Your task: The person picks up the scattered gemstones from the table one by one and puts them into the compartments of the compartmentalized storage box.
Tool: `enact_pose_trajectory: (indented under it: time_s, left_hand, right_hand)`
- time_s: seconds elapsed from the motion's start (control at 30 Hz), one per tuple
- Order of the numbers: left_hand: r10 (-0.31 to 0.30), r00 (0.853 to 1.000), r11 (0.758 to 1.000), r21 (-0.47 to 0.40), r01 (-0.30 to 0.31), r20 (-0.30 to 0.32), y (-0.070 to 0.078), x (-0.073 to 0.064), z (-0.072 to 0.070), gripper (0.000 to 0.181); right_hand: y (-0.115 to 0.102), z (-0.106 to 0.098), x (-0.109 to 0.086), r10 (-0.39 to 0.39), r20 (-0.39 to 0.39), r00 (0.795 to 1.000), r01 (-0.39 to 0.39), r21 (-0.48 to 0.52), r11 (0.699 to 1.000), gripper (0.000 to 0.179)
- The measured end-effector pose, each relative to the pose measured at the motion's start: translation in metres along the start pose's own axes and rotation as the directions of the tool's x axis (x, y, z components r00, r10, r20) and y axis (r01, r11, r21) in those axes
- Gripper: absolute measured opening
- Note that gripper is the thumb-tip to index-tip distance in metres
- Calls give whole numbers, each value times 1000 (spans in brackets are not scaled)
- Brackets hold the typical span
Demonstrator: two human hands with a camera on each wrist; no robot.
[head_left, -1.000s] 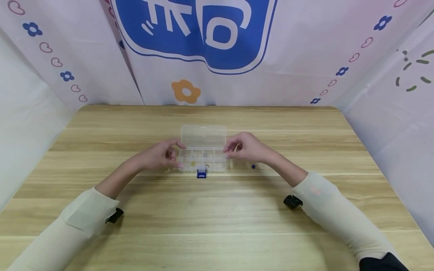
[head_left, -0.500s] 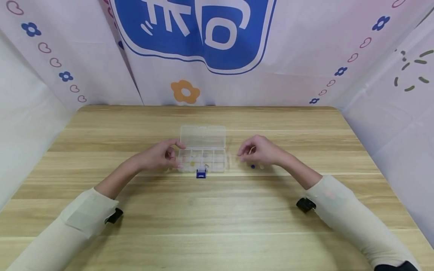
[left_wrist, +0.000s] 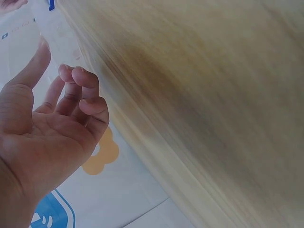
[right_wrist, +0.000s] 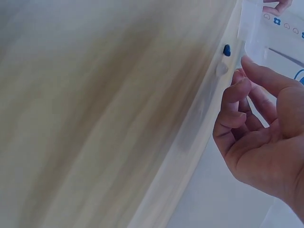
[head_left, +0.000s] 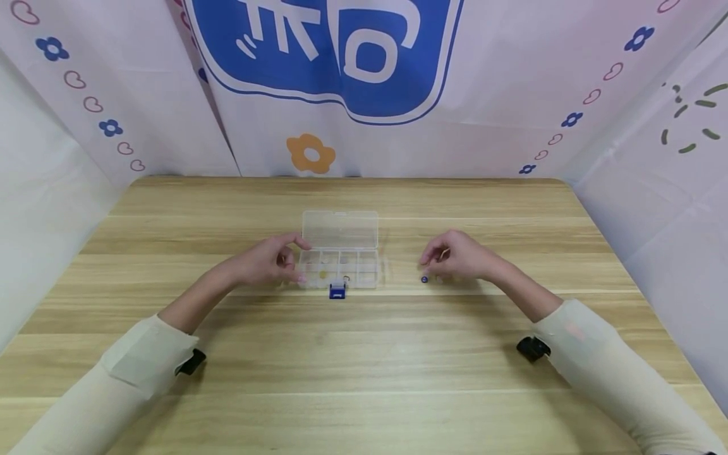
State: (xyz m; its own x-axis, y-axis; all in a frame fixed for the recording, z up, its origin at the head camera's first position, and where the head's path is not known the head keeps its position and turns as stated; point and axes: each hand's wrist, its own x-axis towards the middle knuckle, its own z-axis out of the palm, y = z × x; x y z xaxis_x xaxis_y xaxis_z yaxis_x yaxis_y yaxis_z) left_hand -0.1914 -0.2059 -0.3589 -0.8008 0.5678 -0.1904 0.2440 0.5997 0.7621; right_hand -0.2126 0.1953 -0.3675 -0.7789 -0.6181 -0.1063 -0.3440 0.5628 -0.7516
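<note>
A clear plastic compartment box (head_left: 366, 279) lies with its lid (head_left: 340, 230) raised at the back and a blue latch (head_left: 337, 291) at its front. A small yellow piece (head_left: 323, 275) and other tiny items are inside. My left hand (head_left: 263, 260) holds the box's left end, index finger near the back corner and thumb near the front. Right of the box, my right hand (head_left: 459, 255) hovers with bent fingers beside a small blue piece (head_left: 424, 279), which looks heart-shaped in the right wrist view. Next to that, a small whitish piece (right_wrist: 222, 69) lies on the table. Nothing shows between the right fingertips.
The wooden table (head_left: 341, 366) runs back to a white printed cloth (head_left: 455, 148). Black wrist cameras sit under both sleeves, one on the left (head_left: 191, 362) and one on the right (head_left: 533, 348).
My right hand has moved from the box's right edge rightward to the small blue piece, covering the whitish one in the head view. The left hand has stayed at the box.
</note>
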Motion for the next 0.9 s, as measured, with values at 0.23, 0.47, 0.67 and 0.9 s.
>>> enact_pose_trajectory:
  time_s: [0.23,0.47,0.67,0.9]
  left_hand:
    - [-2,1000,1000,-9,2,1,1,-1,1,59]
    - [-28,1000,1000,-11,28,2,2,-1,0,60]
    - [-26,1000,1000,-16,26,2,3,0,-1,60]
    - [-28,1000,999,-29,29,13,2,1,-2,60]
  right_hand:
    - [7,-3,-10,36,-8,999,-36,-3,999,5]
    - [10,-4,-15,59,-8,998,-59,-24,998,7]
    - [11,-5,-17,86,-5,996,-86,-16,996,12]
    - [12,-4,-19,99,7,995,-99,-15,995,16]
